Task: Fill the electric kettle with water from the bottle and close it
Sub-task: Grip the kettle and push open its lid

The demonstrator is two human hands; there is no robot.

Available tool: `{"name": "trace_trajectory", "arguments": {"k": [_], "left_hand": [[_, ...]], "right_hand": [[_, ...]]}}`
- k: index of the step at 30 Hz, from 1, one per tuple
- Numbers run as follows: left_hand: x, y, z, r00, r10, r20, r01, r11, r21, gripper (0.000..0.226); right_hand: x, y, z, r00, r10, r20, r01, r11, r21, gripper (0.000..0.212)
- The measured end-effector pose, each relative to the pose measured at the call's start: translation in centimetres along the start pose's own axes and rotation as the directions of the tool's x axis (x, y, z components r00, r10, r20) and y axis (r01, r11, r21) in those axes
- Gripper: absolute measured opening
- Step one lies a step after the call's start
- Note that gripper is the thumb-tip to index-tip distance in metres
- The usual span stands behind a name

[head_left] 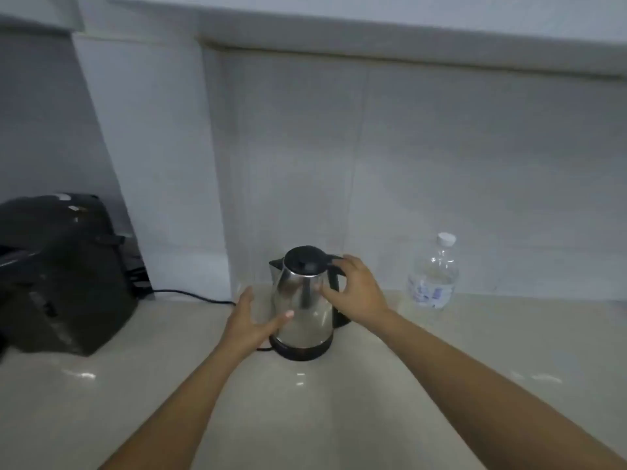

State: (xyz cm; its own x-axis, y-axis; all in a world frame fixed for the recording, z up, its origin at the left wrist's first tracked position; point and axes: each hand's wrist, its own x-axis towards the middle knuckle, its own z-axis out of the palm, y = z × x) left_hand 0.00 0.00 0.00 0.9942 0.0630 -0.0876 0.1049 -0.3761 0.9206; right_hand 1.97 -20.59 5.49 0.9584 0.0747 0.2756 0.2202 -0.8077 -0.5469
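A steel electric kettle (298,296) with a black lid, handle and base stands on the pale counter, its lid down. My left hand (251,320) is spread open at the kettle's lower left side, thumb touching the steel wall. My right hand (356,290) reaches around the black handle on the kettle's right, fingers curved but apart, thumb near the body. A clear plastic water bottle (432,276) with a white cap and blue label stands upright to the right, close to the wall, capped and untouched.
A large black appliance (57,276) sits at the left on the counter (305,418), with a black cable (193,295) running along the tiled wall toward the kettle. Tiled backsplash rises directly behind the kettle and bottle.
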Motion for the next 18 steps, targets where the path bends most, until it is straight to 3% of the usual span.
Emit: {"name": "trace_trajectory", "arguments": {"k": [2,5,7,11,14,18], "left_hand": [[2.1,0.1,0.7,1.0,0.015,-0.003,-0.015,1.0,-0.02,0.12],[4.7,0.6,2.3,0.998,0.012,0.059,-0.008,0.999,-0.052,0.127],[6.1,0.5,3.1,0.996,0.037,0.081,-0.026,0.991,-0.131,0.131],[7.3,-0.4,4.4,0.997,0.058,0.056,-0.046,0.98,-0.196,0.11],[8.0,-1.4,5.0,0.998,0.039,0.04,-0.032,0.984,-0.177,0.137],[8.3,-1.9,5.1,0.999,0.033,0.032,-0.027,0.986,-0.162,0.14]], "right_hand": [[2.0,-1.0,1.4,0.996,0.085,-0.032,-0.083,0.996,0.038,0.076],[5.0,-2.7,3.2,0.99,0.138,-0.008,-0.138,0.988,-0.068,0.087],[6.5,-3.2,4.2,0.985,0.168,-0.024,-0.17,0.974,-0.152,0.079],[7.4,-3.5,5.3,0.978,0.128,-0.163,-0.167,0.952,-0.258,0.051],[7.5,-3.1,6.0,0.973,0.057,-0.224,-0.111,0.966,-0.233,0.041],[7.6,-2.9,6.8,0.953,-0.015,-0.302,-0.065,0.966,-0.252,0.033]]}}
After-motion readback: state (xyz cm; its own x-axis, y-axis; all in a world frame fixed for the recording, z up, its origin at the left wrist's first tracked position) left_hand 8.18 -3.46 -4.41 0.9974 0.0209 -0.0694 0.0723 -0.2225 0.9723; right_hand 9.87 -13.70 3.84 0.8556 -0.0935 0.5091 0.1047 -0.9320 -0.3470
